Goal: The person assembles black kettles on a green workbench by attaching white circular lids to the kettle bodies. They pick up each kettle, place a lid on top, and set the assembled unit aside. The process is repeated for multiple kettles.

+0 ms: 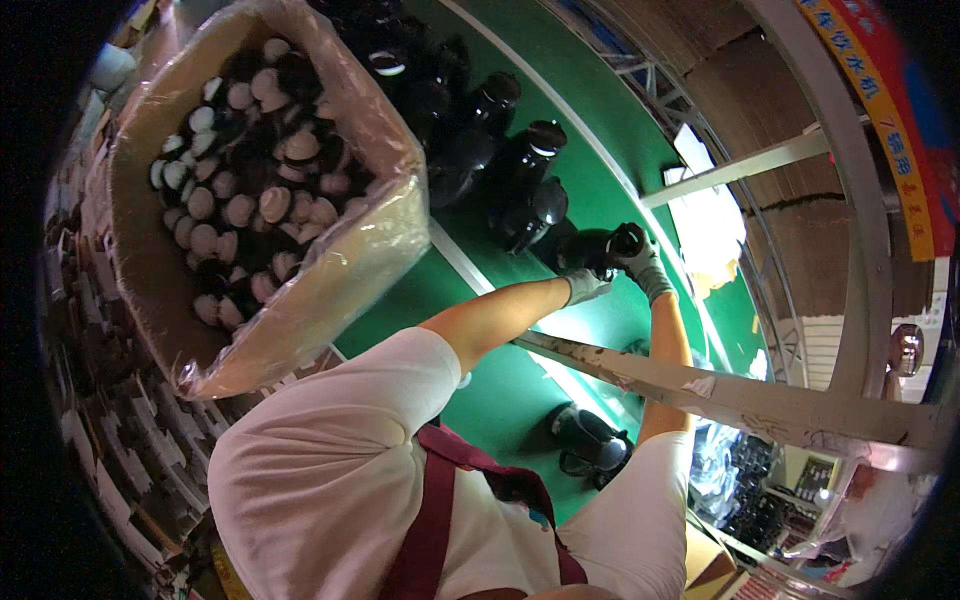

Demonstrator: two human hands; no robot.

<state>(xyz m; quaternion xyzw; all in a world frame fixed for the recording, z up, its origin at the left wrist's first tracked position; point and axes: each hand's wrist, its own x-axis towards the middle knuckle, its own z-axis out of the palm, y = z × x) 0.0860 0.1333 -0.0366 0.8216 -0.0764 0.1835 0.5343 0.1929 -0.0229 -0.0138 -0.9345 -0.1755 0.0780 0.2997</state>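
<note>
Both of my gloved hands are at a glossy black jug (588,248), which lies tilted over a green belt (480,400). My left hand (586,287) grips its near side. My right hand (645,264) wraps round its right end, where a dark round opening or cap shows; I cannot tell which. Just left of it, more black jugs stand on the belt, the closest being a jug with a shiny top (545,205). Another black jug with a handle (592,440) is nearer my body, between my arms.
A large carton lined with clear plastic (385,240) stands at the left, full of small round caps (240,208), whitish and black. A worn metal bar (700,388) crosses over my right forearm. White paper (705,215) lies past the belt's far edge. Stacked cardboard (740,90) is beyond.
</note>
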